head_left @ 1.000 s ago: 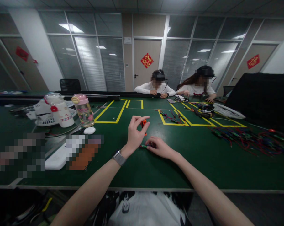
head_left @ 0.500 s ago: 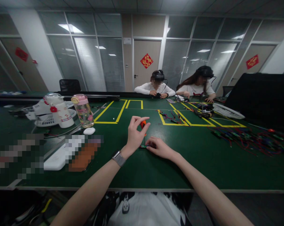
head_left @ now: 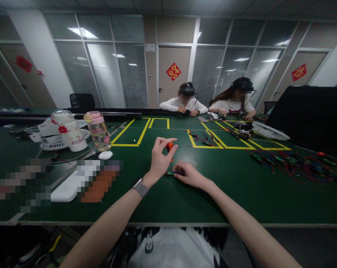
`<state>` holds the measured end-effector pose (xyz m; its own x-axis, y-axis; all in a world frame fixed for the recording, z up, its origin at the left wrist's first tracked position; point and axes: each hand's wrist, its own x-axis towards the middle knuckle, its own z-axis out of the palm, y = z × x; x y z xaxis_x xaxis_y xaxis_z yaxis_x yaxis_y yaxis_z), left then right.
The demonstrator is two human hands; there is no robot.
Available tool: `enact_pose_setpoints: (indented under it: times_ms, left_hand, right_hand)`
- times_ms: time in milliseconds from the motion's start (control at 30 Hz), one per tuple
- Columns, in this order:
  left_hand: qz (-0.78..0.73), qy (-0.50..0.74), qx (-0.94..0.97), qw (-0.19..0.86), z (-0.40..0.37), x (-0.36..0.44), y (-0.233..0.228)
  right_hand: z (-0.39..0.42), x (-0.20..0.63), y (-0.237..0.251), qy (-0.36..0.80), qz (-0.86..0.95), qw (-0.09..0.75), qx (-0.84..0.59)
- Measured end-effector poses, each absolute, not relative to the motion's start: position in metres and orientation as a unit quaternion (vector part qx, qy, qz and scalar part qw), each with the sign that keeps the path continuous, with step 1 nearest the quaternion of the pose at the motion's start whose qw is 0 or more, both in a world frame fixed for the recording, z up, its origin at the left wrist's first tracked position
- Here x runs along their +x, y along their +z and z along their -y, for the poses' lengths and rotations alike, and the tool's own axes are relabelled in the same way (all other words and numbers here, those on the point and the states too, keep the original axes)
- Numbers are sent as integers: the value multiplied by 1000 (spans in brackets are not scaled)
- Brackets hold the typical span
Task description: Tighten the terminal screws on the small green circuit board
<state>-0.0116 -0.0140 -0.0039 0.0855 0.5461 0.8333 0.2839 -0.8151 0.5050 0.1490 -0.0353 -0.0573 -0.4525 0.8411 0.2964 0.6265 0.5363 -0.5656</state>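
Note:
An orange-and-black screwdriver (head_left: pixel 170 146) stands nearly upright, its handle between the thumb and fingers of my left hand (head_left: pixel 160 156). Its thin shaft runs down to a small green circuit board (head_left: pixel 170 174) lying on the green table (head_left: pixel 157 208). My right hand (head_left: pixel 189 174) rests low beside the board, with fingertips closed on the board's right end. Those fingers partly hide the board and some dark wires at its edge. Whether the screwdriver tip sits in a screw is too small to tell.
Left of my hands are a pink-lidded bottle (head_left: pixel 97 130), a white jug (head_left: pixel 73 134), a white case (head_left: pixel 105 155) and a white slab (head_left: pixel 70 188). Wired boards lie in a heap (head_left: pixel 297 163) at right, others inside yellow tape (head_left: pixel 207 146). Two people sit across.
Almost nothing differs. Both hands, the screwdriver and the board stay in place; the view has shifted very slightly.

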Motion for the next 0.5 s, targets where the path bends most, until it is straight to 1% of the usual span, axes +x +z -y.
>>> enact_pose_setpoints:
  times_ms: [133,233,300,433,500]
  left_hand:
    - [-269,595,741,157,14,-12,-6]
    - [-261,605,726,194,12,-11,-8]
    - [-267,617,719,177,12,-10,-8]
    - [-289,612,728,107,14,-11,-5]
    - [-294,611,728,103,14,-12,-4]
  right_hand:
    - [34,149,-58,192,830,282,-442]
    - [34,150,-59,197,828,284,-442]
    - [34,150,-59,200,827,286,-441]
    - [34,149,-59,203,824,289,-443]
    - [35,149,-59,204,824,290,-442]
